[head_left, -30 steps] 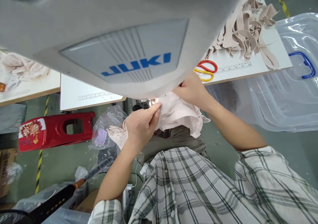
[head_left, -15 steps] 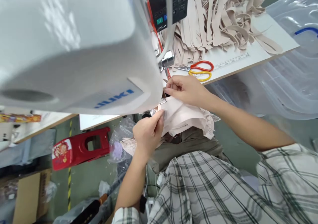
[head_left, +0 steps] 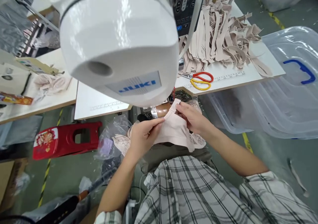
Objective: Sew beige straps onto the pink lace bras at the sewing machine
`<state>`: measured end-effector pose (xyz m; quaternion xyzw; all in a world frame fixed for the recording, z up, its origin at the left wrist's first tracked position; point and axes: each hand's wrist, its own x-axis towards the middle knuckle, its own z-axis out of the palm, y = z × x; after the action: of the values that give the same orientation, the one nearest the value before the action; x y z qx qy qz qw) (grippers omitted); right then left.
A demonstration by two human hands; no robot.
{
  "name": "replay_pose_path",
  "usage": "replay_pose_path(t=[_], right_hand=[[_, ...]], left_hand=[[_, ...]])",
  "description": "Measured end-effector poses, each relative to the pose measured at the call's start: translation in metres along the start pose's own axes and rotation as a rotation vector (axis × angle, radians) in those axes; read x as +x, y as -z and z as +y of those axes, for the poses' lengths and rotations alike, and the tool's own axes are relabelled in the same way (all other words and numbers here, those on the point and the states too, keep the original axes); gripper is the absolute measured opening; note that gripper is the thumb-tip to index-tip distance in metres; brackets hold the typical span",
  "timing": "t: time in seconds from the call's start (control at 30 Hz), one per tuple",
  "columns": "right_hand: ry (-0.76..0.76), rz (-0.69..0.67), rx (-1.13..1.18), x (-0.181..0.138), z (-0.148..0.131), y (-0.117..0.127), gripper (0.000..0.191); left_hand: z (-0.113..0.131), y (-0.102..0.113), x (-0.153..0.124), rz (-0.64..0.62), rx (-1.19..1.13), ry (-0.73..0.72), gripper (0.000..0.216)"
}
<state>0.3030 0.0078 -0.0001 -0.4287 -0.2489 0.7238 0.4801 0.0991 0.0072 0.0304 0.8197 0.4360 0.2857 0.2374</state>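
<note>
Head view, the only one.

Change: Cloth (head_left: pixel 174 133), pale pink, plain-faced with lace parts. Half a second ago its upper edge lay at the needle area under the sewing machine (head_left: pixel 119 52); now that edge is drawn clear and stretched between the two hands, in front of the machine. A brown cylinder (head_left: pixel 162 110) under the machine head is now exposed. Meaning, by judgement: the cloth is out from under the needle, and the work at this instant is handling, not stitching.

Left hand (head_left: pixel 141 136): closed in a pinch. Thumb and forefinger meet on the cloth's upper edge; remaining fingers curled. Lace (head_left: pixel 121 143) bunched just beside it, on the outer side.

Right hand (head_left: pixel 195 118): closed, thumb and fingers gripping the cloth near a narrow folded end (head_left: pixel 175 104), which stands up past the fingertips. Exact finger placement beneath the cloth: cannot tell.

Cloth, location: between the hands, over the lap, below the machine head; lower edge hanging loose, more lace under the right hand.

Surroundings: scissors (head_left: pixel 193 76), red and yellow handles, on the right-hand table (head_left: pixel 270 60), beyond the right hand. Cut strips (head_left: pixel 218 38), one large heap, same table. Clear plastic bin (head_left: pixel 280 111), right of the table. Red stool (head_left: pixel 62 143), on the floor at left.
</note>
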Motion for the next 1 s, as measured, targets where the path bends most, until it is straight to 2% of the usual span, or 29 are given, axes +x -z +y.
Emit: replay_pose_path(t=[0.1, 0.17, 0.27, 0.3, 0.37, 0.43, 0.5, 0.6, 0.73, 0.8, 0.87, 0.93, 1.0], right_hand=[[0.004, 0.037, -0.011, -0.008, 0.009, 0.002, 0.046], [0.117, 0.053, -0.120, -0.014, 0.015, 0.005, 0.040], [0.425, 0.051, -0.472, -0.028, 0.022, 0.011, 0.024], [0.552, 0.019, -0.610, -0.033, 0.024, 0.013, 0.018], [0.806, -0.088, -0.825, -0.043, 0.027, 0.016, 0.008], [1.005, -0.202, -0.937, -0.049, 0.030, 0.019, 0.015], [1.086, -0.259, -1.002, -0.051, 0.034, 0.022, 0.028], [1.129, -0.248, -1.071, -0.051, 0.039, 0.024, 0.038], [1.360, -0.185, -1.137, -0.051, 0.041, 0.018, 0.037], [1.378, -0.192, -1.162, -0.053, 0.039, 0.016, 0.034], [1.294, -0.246, -1.195, -0.053, 0.036, 0.022, 0.028], [1.088, -0.303, -1.269, -0.052, 0.035, 0.038, 0.021], [0.764, -0.299, -1.365, -0.050, 0.039, 0.064, 0.025]], left_hand=[[0.003, 0.004, -0.005, -0.032, -0.058, 0.067, 0.022], [0.007, 0.005, -0.008, -0.043, -0.049, 0.102, 0.020], [0.011, 0.001, -0.011, -0.084, 0.029, 0.007, 0.031], [0.011, -0.002, -0.011, -0.103, 0.081, -0.066, 0.035], [0.008, -0.010, -0.013, -0.140, 0.207, -0.211, 0.028], [0.002, -0.016, -0.014, -0.149, 0.305, -0.309, 0.018], [-0.004, -0.018, -0.016, -0.117, 0.356, -0.356, 0.024], [-0.009, -0.017, -0.018, -0.011, 0.407, -0.397, 0.030], [-0.011, -0.016, -0.018, 0.092, 0.408, -0.457, 0.031], [-0.011, -0.015, -0.019, 0.095, 0.387, -0.452, 0.030], [-0.010, -0.013, -0.021, 0.037, 0.351, -0.403, 0.025], [-0.004, -0.008, -0.025, -0.111, 0.222, -0.327, 0.024], [0.008, -0.002, -0.033, -0.346, -0.049, -0.262, 0.028]])
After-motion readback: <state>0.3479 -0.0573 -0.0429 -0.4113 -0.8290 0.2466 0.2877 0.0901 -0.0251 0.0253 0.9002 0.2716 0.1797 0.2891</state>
